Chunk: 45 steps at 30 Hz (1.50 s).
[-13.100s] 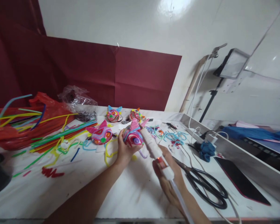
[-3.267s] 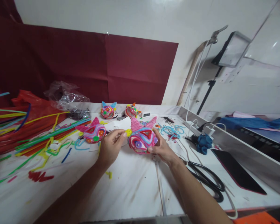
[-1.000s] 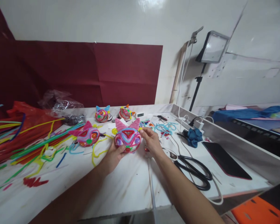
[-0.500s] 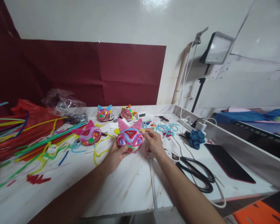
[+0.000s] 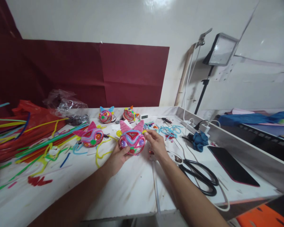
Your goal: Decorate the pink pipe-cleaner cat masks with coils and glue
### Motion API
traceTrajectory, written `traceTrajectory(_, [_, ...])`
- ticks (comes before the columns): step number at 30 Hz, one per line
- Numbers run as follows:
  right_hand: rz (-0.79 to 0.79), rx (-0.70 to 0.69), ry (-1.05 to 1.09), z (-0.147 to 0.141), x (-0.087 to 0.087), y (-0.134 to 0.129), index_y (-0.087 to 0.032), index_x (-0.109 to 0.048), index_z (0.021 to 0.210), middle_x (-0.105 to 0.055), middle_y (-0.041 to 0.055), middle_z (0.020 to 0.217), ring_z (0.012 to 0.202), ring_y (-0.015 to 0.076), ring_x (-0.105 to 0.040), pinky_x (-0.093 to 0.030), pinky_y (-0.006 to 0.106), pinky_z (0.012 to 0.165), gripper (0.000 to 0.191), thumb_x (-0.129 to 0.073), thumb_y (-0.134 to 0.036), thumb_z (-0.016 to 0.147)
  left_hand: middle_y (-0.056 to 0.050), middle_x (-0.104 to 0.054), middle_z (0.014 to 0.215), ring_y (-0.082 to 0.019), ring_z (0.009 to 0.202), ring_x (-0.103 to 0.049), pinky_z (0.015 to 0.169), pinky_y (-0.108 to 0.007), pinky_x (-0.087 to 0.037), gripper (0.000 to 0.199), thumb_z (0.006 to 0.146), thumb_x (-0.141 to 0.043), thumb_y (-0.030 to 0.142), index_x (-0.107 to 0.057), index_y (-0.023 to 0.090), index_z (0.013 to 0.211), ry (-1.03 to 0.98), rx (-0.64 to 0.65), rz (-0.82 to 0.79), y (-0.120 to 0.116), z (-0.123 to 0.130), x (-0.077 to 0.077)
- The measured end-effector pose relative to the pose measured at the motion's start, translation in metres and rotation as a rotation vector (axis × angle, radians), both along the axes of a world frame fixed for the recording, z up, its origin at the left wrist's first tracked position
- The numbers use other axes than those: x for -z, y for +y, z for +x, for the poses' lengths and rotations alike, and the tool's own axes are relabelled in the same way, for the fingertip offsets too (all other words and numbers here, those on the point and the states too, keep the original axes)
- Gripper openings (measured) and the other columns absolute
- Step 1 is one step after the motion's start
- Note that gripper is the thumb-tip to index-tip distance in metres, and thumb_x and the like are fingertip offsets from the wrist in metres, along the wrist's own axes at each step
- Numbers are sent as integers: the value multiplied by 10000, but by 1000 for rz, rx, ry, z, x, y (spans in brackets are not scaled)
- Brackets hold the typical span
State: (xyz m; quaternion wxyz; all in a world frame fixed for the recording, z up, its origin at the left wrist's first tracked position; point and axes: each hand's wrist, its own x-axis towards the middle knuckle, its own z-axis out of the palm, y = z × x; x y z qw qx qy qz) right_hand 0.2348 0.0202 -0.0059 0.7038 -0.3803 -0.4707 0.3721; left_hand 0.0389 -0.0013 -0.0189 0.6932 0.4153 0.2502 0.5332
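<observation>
A round animal head made of pipe cleaners (image 5: 133, 140), with pink pointed ears, purple eyes and a red triangle on its forehead, is held just above the table. My left hand (image 5: 118, 157) grips its lower left side, thumb on the front. At its right side, the fingers of my right hand (image 5: 155, 142) pinch the small yellow piece near the ear's base. A similar pink-eared head (image 5: 91, 136) lies to the left. Farther back are a blue-eared head (image 5: 106, 116) and an orange-eared head (image 5: 129, 114).
Loose pipe cleaners (image 5: 54, 148) and a red plastic bag (image 5: 26, 132) cover the left side. Black-handled scissors (image 5: 201, 176), a dark phone-like slab (image 5: 233, 165), a blue cloth flower (image 5: 198, 141) and white cables lie right. A lamp (image 5: 222, 49) stands behind.
Both hands keep their hold on the animal head, which stays in nearly the same place. The whole view has shifted very slightly.
</observation>
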Motion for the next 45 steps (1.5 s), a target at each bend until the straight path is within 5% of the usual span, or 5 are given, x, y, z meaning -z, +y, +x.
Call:
traceTrajectory(11, [-7, -20, 9, 3, 2, 3, -243, -839, 875, -845, 40, 849, 812, 254, -755, -606, 432, 868, 391, -874, -596, 710, -85, -744, 1451, -388, 1413, -653, 1178, -581, -568, 666, 725, -1020, 397, -719, 290, 1309, -19, 19, 12, 1, -2, 2])
traceTrajectory(29, [4, 36, -18, -3, -6, -7, -228, -787, 768, -793, 22, 745, 736, 224, -692, -557, 349, 700, 319, -868, -524, 684, -78, -751, 1420, -373, 1376, -671, 1134, -559, -581, 637, 730, -1008, 351, -715, 309, 1294, -13, -7, -35, 1, -2, 6])
traceTrajectory(45, [-10, 41, 41, -1, -2, -1, -220, -821, 939, -825, 54, 888, 822, 266, -778, -622, 462, 877, 483, -875, -636, 701, -95, -740, 1451, -394, 1427, -641, 1183, -589, -546, 614, 778, -978, 340, -705, 298, 1327, -61, 19, -5, 1, -2, 5])
